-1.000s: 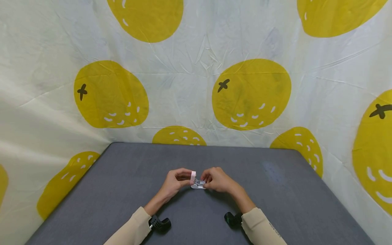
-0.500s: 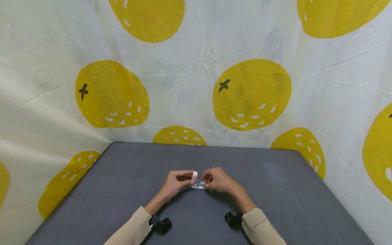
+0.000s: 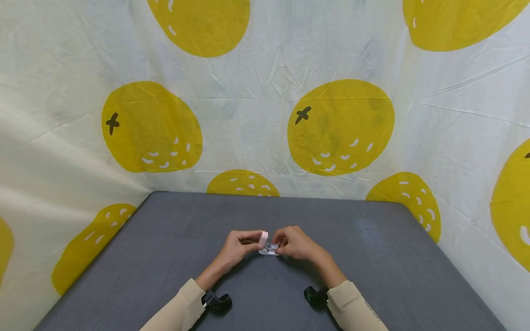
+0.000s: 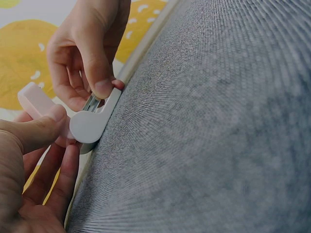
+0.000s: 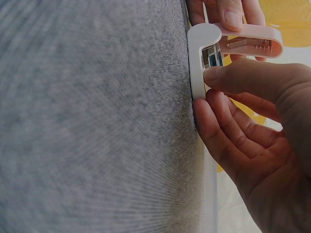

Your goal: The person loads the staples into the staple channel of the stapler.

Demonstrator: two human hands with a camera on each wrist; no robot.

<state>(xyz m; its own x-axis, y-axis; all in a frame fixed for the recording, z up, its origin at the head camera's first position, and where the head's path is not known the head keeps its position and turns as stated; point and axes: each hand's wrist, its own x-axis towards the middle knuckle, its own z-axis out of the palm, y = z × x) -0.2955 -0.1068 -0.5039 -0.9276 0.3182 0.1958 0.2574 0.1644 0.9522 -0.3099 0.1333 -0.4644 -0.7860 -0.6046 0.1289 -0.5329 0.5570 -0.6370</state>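
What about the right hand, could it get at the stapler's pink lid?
Probably yes: the pink lid tilts up close by. But the left hand pinches it, and the right hand would first leave the white base.

Diffuse, moderate light; soft shadows fall on the bench (image 3: 265, 294) directly beneath the hands (image 3: 294, 243). Left of the hands, pale sheen streaks the cloth (image 3: 37, 110). Both wrist views are softer, with moiré-like banding across the bench beside the hands.
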